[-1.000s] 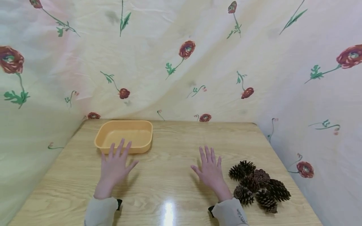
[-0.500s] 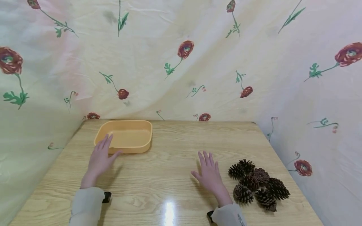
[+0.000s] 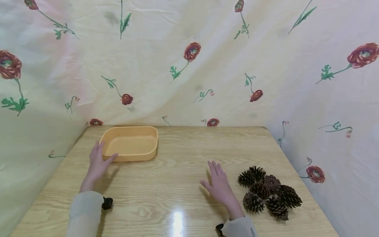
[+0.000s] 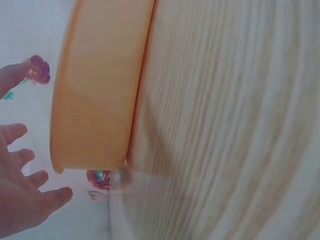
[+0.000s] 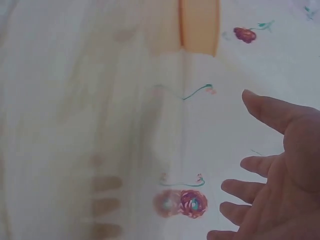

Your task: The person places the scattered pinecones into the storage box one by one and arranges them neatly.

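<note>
A shallow orange plastic tray (image 3: 130,158) with rounded corners sits at the back left of the table, nothing in it. At its left front corner is my left hand (image 3: 97,164), fingers spread, thumb in front of the near wall in the head view. From the left wrist, the tray's side (image 4: 100,90) stands a little beyond the spread fingers. My right hand (image 3: 219,186) hovers over the table's middle right, fingers extended and holding nothing. Its straight fingers also show in the right wrist view. To its right lies a cluster of brown pine cones (image 3: 260,190).
Light wood-grain table (image 3: 177,184) spans the scene. A pale cloth (image 3: 160,49) printed with red flowers hangs behind it and along both sides. Each wrist carries a dark camera mount, and a bright light reflection falls on the table's near middle.
My left hand has moved left, from in front of the tray to its left front corner. My right hand has stayed almost in place, and the tray and pine cones have not moved.
</note>
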Demonstrator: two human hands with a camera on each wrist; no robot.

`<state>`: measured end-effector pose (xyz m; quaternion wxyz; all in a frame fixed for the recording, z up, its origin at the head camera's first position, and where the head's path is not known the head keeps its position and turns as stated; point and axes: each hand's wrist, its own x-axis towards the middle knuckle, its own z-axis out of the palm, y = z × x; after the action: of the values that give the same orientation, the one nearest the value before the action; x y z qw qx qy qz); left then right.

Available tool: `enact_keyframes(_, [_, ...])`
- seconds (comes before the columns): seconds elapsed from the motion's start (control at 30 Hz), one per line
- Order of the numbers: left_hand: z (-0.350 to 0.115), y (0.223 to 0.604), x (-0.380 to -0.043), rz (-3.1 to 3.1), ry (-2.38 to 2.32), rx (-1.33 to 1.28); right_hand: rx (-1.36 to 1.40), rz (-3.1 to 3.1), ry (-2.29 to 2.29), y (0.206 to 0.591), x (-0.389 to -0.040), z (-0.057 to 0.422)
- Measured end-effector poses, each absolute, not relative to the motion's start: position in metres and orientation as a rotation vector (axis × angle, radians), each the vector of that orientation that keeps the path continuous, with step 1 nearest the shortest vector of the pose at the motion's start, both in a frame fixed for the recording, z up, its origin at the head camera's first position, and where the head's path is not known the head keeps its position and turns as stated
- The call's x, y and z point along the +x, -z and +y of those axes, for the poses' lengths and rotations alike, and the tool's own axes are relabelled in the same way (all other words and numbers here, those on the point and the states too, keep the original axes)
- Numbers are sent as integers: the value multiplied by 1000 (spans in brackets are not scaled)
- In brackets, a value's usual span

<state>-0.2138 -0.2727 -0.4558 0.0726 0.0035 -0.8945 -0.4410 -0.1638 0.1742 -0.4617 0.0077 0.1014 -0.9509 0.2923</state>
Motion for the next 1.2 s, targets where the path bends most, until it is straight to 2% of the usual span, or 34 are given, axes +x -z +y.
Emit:
enact_keyframes(0.33, [-285, 456, -228, -2734, 1489, 113, 339, -2915, -1375, 451, -157, 179])
enact_keyframes(0.77, [-297, 467, -234, -2701, 1662, 169, 202, -2856, -1496, 443, -141, 194])
enact_keyframes(1.2, [-298, 476, -235, -2655, 1792, 193, 176, -2748, -1553, 437, -118, 227])
